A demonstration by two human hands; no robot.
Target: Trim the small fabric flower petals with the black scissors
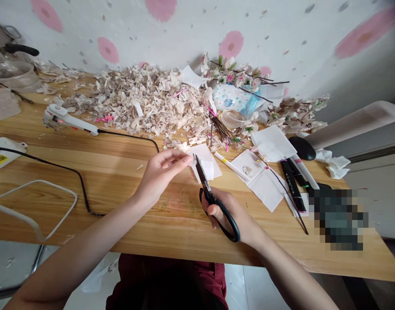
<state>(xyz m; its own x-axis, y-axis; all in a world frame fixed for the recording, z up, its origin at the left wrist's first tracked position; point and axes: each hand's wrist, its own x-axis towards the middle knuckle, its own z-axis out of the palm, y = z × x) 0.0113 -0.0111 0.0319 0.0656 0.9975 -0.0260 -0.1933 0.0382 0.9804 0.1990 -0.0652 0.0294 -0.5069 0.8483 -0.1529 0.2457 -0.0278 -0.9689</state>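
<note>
My left hand (161, 172) pinches the edge of a white paper sheet (208, 162) between its fingertips above the wooden table. My right hand (225, 213) grips black-handled scissors (210, 193) through the handle loops. The metal blades point up and away from me, and their tips reach the paper's near edge. The scissors' lower blade is hidden behind the paper, so I cannot tell how far the cut goes.
A heap of cut pale petals (145, 103) covers the table's back, beside a white hot glue gun (68, 120) with a black cord. Artificial blossom branches (245, 73), white paper sheets (262, 185) and black markers (292, 185) lie to the right. A pixelated patch covers the right.
</note>
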